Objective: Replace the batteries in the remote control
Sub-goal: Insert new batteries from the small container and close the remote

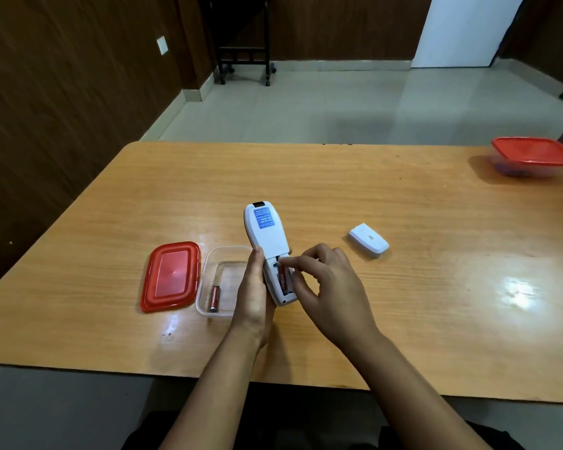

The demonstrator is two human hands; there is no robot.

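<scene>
Blue label on the back of the remote control, frame centre: white print, too small to read. Battery cover, right of centre: barcode-like mark, no legible digits. Battery in the remote: lettering blurred.

**A plain office or meeting room**

A wide wood-laminate table stands on a pale tiled floor. Dark wood panelling lines the walls, with a white switch plate set into it. A black stand on castors sits against the far wall, near a white door.
</scene>
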